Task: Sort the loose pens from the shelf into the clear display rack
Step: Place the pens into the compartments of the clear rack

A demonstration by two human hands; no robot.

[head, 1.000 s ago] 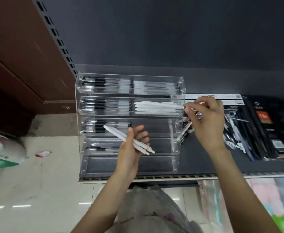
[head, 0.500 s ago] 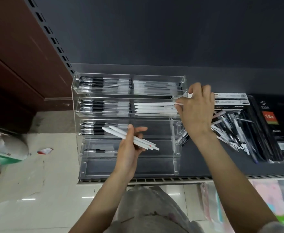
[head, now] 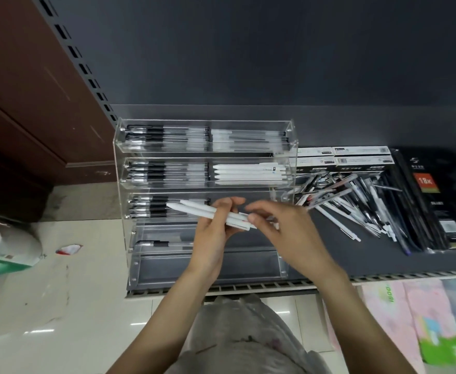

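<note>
A clear acrylic display rack point(head: 121, 184) with stepped tiers stands on the dark shelf. Its upper tiers hold black-capped pens at left and white pens point(head: 248, 172) at right. My left hand point(head: 213, 230) grips a small bundle of white pens point(head: 194, 209) in front of the third tier. My right hand point(head: 283, 225) meets the bundle's right end, its fingertips pinching a pen tip there. A loose pile of pens point(head: 356, 201) lies on the shelf to the right of the rack.
Boxed pens point(head: 342, 155) sit behind the pile, and black packets point(head: 431, 201) lie at the far right. The shelf's front edge point(head: 383, 276) runs below. A wooden cabinet and tiled floor with bags are at left. Lower rack tiers are nearly bare.
My right hand has left the second tier's right end, where it had set a white pen, and come down-left to the bundle in my left hand.
</note>
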